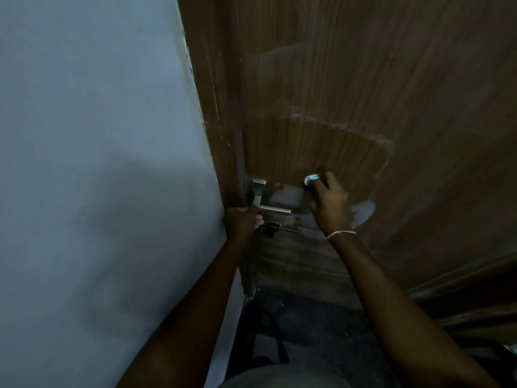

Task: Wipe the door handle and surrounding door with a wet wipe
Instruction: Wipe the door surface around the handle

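R hand (328,201), wipe (312,179) — L hand (240,222), handle (275,210)

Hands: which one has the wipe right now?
The right hand, the one with the bracelet, holds the wipe against the door right of the handle; the left hand grips the door's edge and holds no wipe.

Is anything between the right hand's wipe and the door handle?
Nothing visible: only bare brown wooden door separates the white wet wipe in the right hand from the silver metal lever handle. The left hand grips the door edge beside it.
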